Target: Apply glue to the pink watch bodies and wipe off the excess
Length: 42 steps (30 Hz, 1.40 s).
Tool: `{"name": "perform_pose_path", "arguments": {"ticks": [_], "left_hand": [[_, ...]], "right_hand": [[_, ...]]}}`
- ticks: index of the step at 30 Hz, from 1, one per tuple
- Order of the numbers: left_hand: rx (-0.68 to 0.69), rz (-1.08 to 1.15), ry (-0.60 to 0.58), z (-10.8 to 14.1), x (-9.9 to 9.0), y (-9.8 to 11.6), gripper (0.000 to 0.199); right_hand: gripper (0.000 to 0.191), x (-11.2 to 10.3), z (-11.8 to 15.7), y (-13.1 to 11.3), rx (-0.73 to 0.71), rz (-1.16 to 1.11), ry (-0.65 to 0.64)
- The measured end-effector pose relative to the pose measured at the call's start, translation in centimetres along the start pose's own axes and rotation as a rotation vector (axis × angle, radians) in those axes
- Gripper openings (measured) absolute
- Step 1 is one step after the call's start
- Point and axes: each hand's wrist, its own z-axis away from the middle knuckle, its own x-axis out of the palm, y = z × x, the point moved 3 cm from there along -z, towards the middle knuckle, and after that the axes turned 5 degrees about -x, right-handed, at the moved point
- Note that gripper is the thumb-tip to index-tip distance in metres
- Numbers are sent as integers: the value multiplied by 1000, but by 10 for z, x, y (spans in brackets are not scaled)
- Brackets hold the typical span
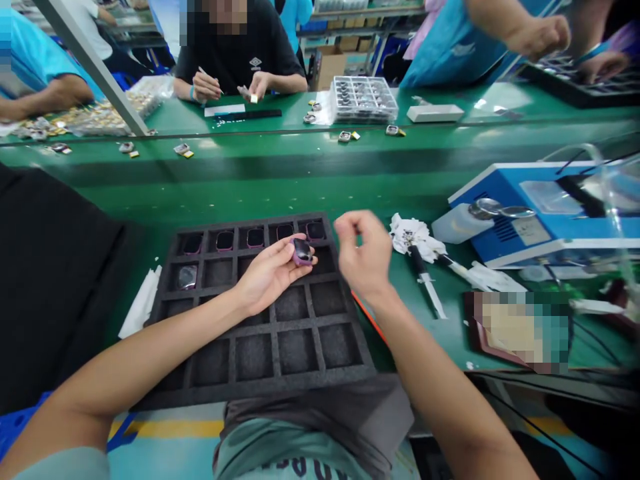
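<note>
My left hand [270, 273] is closed round a smartwatch case [302, 251] with a dark glass face and a purple frame, held above the foam tray. My right hand [367, 252] is raised beside the tray's right edge, thumb and forefinger curled together in a loop. It is slightly blurred, and anything between its fingertips cannot be made out. Below both arms lies the black foam tray [296, 333] with square pockets. Several purple-framed watch cases [225, 240] fill its back row, and another watch case [187, 277] sits in the second row at the left.
Right of the tray lie crumpled white wipes [413, 233], a black-handled tool [425, 283], a white bottle [456, 223] and a blue machine [550, 220]. An orange strip [369, 317] runs along the tray's edge. Co-workers sit across the green bench [250, 190]; watch parts [345, 137] lie there.
</note>
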Motion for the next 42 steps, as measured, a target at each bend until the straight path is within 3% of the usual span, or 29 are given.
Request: {"name": "perform_pose_path", "arguments": {"ticks": [2,3,7,10,12,14,17,20,22,24,27,30,34,36,38,42], "left_hand": [[32,-12,22,0,-1,7,21],[64,-13,44,-1,-3,12,20],[207,-25,106,-1,-6,32,22],[233,-42,110,1,-6,37,24],[221,-56,104,2,-6,36,24],[204,-65,91,4,-6,33,25],[188,-66,65,7,-3,29,25],[185,-71,51,10,0,28,24],[206,-66,74,12,0,31,23],[243,-52,125,12,-1,36,21],[299,-36,205,11,-6,44,19],[309,-31,229,11,-9,48,18],[261,-76,194,12,-5,44,22],[244,-118,189,14,-3,40,39],[226,-156,207,15,-1,37,56],[187,-253,196,17,2,32,65]], "right_hand": [[28,-12,-8,4,17,95,110],[28,-14,-11,5,-30,141,95],[24,8,-4,4,-345,324,-314],[20,25,9,7,-437,400,-575],[17,26,14,7,-453,388,-648],[14,20,14,4,-435,345,-617],[18,4,10,-7,-368,251,-439],[20,-1,6,-21,-403,199,-353],[19,0,3,-24,-420,184,-335],[20,-1,-2,-19,-326,139,-270],[15,-1,-6,-1,-1,1,-206],[22,7,-16,23,261,-169,-259],[26,21,-66,74,303,-215,-156],[27,23,-96,112,475,-112,-80],[34,19,-123,141,545,-46,-25],[26,-4,-147,159,572,-23,92]]}}
